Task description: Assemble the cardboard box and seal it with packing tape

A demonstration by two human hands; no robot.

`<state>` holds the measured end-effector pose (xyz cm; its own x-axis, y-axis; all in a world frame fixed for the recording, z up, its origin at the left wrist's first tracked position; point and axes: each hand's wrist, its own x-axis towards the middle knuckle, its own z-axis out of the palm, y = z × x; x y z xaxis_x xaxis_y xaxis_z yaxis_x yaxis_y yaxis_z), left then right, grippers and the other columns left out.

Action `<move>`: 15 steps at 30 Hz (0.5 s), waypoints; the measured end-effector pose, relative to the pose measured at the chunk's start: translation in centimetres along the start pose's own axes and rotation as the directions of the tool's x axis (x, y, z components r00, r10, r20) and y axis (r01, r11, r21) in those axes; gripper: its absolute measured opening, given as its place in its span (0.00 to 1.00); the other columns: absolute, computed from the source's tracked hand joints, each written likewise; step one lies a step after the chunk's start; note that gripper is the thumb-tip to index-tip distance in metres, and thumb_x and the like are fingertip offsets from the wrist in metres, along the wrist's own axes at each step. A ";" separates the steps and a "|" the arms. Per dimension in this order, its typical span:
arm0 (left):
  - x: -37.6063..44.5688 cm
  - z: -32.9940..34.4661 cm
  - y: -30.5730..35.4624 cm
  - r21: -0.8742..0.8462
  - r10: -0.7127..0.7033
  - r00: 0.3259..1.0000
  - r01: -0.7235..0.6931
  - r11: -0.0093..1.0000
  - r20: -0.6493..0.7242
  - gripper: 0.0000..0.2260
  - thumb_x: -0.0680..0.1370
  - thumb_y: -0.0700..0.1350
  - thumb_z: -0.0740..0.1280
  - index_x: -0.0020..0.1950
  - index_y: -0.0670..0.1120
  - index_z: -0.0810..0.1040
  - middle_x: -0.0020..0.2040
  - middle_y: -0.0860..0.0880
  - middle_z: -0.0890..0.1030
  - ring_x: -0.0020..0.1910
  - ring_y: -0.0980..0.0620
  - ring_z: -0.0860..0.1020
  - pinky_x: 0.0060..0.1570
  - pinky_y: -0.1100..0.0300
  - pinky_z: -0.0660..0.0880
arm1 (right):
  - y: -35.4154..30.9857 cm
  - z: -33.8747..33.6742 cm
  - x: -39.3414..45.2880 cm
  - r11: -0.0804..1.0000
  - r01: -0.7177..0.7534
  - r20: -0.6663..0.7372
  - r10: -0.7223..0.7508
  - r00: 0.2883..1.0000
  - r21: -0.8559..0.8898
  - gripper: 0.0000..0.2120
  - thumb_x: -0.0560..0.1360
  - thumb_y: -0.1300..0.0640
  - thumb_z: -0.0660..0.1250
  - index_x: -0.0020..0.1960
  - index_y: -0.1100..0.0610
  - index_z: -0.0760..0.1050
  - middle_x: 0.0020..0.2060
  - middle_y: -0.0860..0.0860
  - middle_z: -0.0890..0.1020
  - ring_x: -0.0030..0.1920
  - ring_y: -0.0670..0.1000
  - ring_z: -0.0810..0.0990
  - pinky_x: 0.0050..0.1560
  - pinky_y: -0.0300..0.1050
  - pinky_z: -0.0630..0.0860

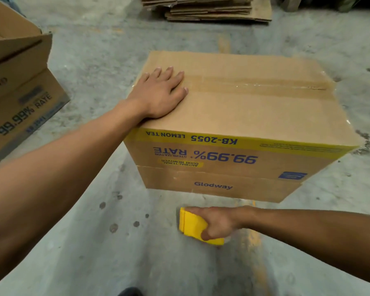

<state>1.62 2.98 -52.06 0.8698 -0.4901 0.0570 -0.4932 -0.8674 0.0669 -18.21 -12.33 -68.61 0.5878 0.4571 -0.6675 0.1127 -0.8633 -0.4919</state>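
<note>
Box (233, 116) taped | left hand (158, 92) spread flat on top | right hand (216, 223) clutching yellow tool (191, 224) | second box (19, 86) left

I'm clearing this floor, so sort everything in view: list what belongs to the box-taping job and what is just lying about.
Part of the job:
- cardboard box, flaps closed, clear tape along its top seam
- yellow tape dispenser, gripped in the right hand
- left hand, flat on the box top

Lying about:
- open printed box, far left
- stack of flattened cardboard, at the back
</note>
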 end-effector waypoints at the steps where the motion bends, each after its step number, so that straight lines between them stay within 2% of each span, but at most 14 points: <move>1: -1.5 1.8 -0.5 -0.004 -0.021 0.999 0.022 1.000 0.047 0.28 0.81 0.62 0.46 0.80 0.55 0.51 0.81 0.47 0.50 0.79 0.44 0.49 0.76 0.45 0.46 | -1.4 0.2 0.0 0.994 0.028 0.034 -0.032 0.999 0.102 0.37 0.76 0.59 0.66 0.80 0.49 0.52 0.71 0.54 0.71 0.67 0.57 0.73 0.62 0.45 0.71; 3: -4.3 5.3 -0.6 -0.038 -0.027 0.991 0.033 0.999 0.134 0.28 0.81 0.62 0.46 0.80 0.55 0.51 0.81 0.48 0.50 0.79 0.45 0.49 0.76 0.45 0.46 | -3.9 0.3 -1.2 0.931 0.085 0.125 -0.138 0.983 0.356 0.27 0.77 0.60 0.67 0.75 0.52 0.66 0.59 0.52 0.79 0.58 0.61 0.80 0.57 0.52 0.78; 4: -5.4 6.8 -0.5 -0.063 -0.027 0.987 0.037 0.997 0.161 0.28 0.81 0.63 0.46 0.80 0.56 0.51 0.81 0.49 0.50 0.79 0.45 0.48 0.76 0.46 0.46 | -4.6 -0.1 -2.1 0.884 0.105 0.100 -0.168 0.981 0.455 0.24 0.78 0.60 0.68 0.72 0.53 0.70 0.52 0.50 0.81 0.51 0.58 0.83 0.50 0.50 0.82; 6: -7.4 9.1 -0.2 -0.107 -0.038 0.976 0.062 0.992 0.214 0.28 0.81 0.63 0.47 0.80 0.57 0.50 0.81 0.50 0.49 0.80 0.47 0.48 0.76 0.48 0.45 | -5.7 -2.3 -4.4 0.784 0.183 0.027 -0.246 0.969 0.593 0.21 0.78 0.59 0.69 0.71 0.53 0.73 0.43 0.49 0.83 0.35 0.47 0.83 0.33 0.40 0.80; 8: -9.7 12.2 -1.1 -0.140 -0.030 0.953 0.076 0.987 0.301 0.28 0.81 0.64 0.49 0.79 0.58 0.51 0.81 0.52 0.48 0.80 0.47 0.48 0.76 0.49 0.46 | -6.1 -5.2 -6.3 0.659 0.280 -0.038 -0.356 0.934 0.698 0.21 0.77 0.57 0.69 0.69 0.49 0.74 0.43 0.59 0.83 0.30 0.49 0.80 0.27 0.42 0.78; 10: -12.5 14.8 -1.8 -0.229 -0.020 0.927 0.113 0.967 0.374 0.31 0.77 0.70 0.50 0.78 0.60 0.53 0.80 0.54 0.51 0.79 0.45 0.51 0.76 0.51 0.49 | -5.4 -7.5 -7.1 0.533 0.352 -0.132 -0.407 0.904 0.769 0.21 0.74 0.52 0.69 0.66 0.43 0.75 0.34 0.61 0.80 0.23 0.49 0.77 0.23 0.40 0.77; 11: -13.8 15.9 -1.8 -0.295 -0.019 0.924 0.141 0.945 0.381 0.33 0.75 0.72 0.49 0.77 0.61 0.58 0.80 0.53 0.55 0.79 0.45 0.54 0.76 0.50 0.51 | -4.4 -8.2 -6.9 0.466 0.371 -0.188 -0.392 0.900 0.803 0.21 0.72 0.49 0.68 0.65 0.41 0.76 0.28 0.58 0.78 0.20 0.47 0.75 0.20 0.39 0.74; 13: -16.0 17.5 -0.7 -0.294 -0.017 0.917 0.145 0.945 0.398 0.30 0.76 0.70 0.49 0.74 0.58 0.65 0.78 0.51 0.62 0.77 0.44 0.58 0.74 0.46 0.56 | -2.0 -8.2 -6.3 0.321 0.384 -0.293 -0.297 0.909 0.866 0.22 0.68 0.44 0.70 0.62 0.38 0.77 0.21 0.52 0.73 0.17 0.46 0.71 0.18 0.37 0.71; 15: -18.3 18.5 0.9 -0.230 -0.038 0.869 0.172 0.958 0.493 0.28 0.79 0.65 0.52 0.77 0.58 0.58 0.80 0.51 0.55 0.79 0.47 0.53 0.76 0.48 0.49 | 0.6 -6.5 -5.5 0.192 0.377 -0.339 -0.205 0.918 0.906 0.26 0.65 0.40 0.74 0.62 0.38 0.77 0.19 0.52 0.71 0.15 0.46 0.68 0.20 0.37 0.71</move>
<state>-14.47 9.57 -71.48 0.7827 -0.4357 -0.4445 -0.3264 -0.8953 0.3030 -16.22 -16.73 -61.61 0.7879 0.5244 -0.3229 -0.4829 0.2006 -0.8524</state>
